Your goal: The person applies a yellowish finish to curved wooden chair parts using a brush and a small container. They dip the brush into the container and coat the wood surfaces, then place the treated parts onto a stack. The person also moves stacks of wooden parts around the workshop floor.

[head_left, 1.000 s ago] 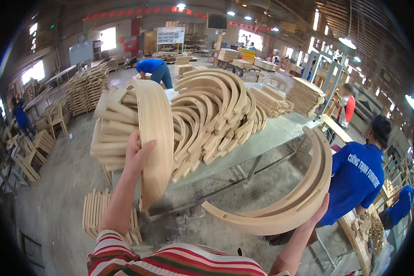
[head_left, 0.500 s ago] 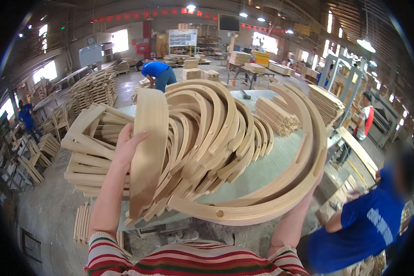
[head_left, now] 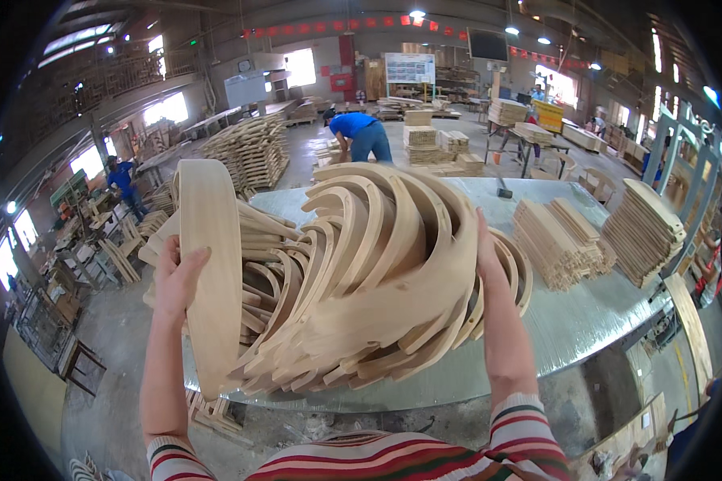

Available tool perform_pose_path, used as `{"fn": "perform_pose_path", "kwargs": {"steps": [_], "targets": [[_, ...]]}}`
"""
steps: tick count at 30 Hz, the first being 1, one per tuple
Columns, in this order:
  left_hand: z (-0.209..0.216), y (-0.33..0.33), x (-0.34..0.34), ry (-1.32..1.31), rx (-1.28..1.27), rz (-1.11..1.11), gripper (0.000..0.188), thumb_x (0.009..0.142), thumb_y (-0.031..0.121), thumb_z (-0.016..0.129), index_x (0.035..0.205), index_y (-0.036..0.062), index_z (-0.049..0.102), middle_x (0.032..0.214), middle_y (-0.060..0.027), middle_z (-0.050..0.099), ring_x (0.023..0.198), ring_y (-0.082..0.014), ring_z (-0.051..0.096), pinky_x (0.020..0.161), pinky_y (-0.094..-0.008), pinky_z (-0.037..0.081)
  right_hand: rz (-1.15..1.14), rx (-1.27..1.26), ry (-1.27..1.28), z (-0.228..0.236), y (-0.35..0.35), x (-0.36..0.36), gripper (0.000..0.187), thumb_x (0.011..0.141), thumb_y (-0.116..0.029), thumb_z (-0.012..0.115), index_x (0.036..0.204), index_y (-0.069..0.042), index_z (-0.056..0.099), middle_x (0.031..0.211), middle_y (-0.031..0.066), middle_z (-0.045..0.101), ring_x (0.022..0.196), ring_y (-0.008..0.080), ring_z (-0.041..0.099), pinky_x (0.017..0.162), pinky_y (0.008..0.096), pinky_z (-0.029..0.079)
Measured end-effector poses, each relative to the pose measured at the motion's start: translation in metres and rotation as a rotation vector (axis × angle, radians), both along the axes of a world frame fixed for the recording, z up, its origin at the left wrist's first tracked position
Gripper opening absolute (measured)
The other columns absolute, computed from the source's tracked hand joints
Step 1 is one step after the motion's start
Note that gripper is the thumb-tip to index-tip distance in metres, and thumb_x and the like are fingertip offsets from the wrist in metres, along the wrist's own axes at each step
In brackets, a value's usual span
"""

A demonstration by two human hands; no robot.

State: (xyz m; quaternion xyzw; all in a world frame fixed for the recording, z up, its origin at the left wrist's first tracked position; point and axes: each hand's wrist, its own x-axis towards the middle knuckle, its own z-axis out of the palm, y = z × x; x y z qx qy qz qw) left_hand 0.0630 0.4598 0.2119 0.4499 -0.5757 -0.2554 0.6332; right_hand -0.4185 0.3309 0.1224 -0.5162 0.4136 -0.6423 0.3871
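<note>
My left hand [head_left: 180,279] grips the edge of a wide curved wooden piece [head_left: 212,240] that stands upright at the left end of a pile, thumb on its face. At the pile's right side, my right hand [head_left: 488,244] holds the outer edge of a curved wooden rail [head_left: 445,276]; its far fingers are hidden behind the wood. That rail lies against the pile and its lower part is smeared by motion. Many similar curved wooden rails [head_left: 349,220] lean over one another between my hands.
The pile rests on a grey-green table [head_left: 529,321]. Farther right on it are stacked wooden slats [head_left: 557,240], another slat stack [head_left: 640,228] and a hammer [head_left: 503,189]. A person in blue [head_left: 357,132] bends over beyond the table; another worker [head_left: 122,183] stands far left.
My right hand has brought the curved rails from the right in against the pile. My left hand stays on the wide piece. The view has swung right, and the near co-worker has mostly left it.
</note>
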Motion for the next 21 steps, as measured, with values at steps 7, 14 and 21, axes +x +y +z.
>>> {"fn": "perform_pose_path", "kwargs": {"steps": [7, 14, 21], "targets": [[0.044, -0.009, -0.044, -0.093, 0.074, -0.011, 0.044, 0.077, 0.020, 0.063, 0.111, -0.0038, 0.050, 0.099, -0.0102, 0.059, 0.085, -0.0138, 0.058, 0.076, -0.0263, 0.045, 0.113, 0.038, -0.076, -0.017, 0.007, 0.011, 0.060, 0.095, -0.044, 0.032, 0.137, -0.002, 0.032, 0.142, 0.0137, 0.033, 0.132, 0.0233, 0.027, 0.109, 0.0336, 0.019], [0.091, -0.033, -0.069, -0.287, 0.074, -0.119, 0.045, 0.076, 0.022, 0.065, 0.111, -0.0032, 0.053, 0.094, -0.0091, 0.062, 0.086, -0.0134, 0.059, 0.073, -0.0267, 0.046, -0.091, -0.625, 0.552, 0.057, 0.074, 0.061, 0.039, 0.087, -0.032, 0.048, 0.115, -0.006, 0.059, 0.124, 0.0149, 0.051, 0.120, 0.0273, 0.043, 0.104, 0.0426, 0.025], [0.045, -0.057, -0.072, -0.383, 0.190, -0.040, 0.046, 0.074, 0.024, 0.067, 0.108, -0.0025, 0.053, 0.092, -0.0097, 0.060, 0.082, -0.0136, 0.058, 0.072, -0.0269, 0.046, -0.059, -1.008, 0.886, 0.038, 0.097, 0.068, 0.024, 0.060, -0.026, 0.064, 0.076, -0.009, 0.062, 0.082, 0.0050, 0.056, 0.088, 0.0289, 0.052, 0.091, 0.0464, 0.035]]}}
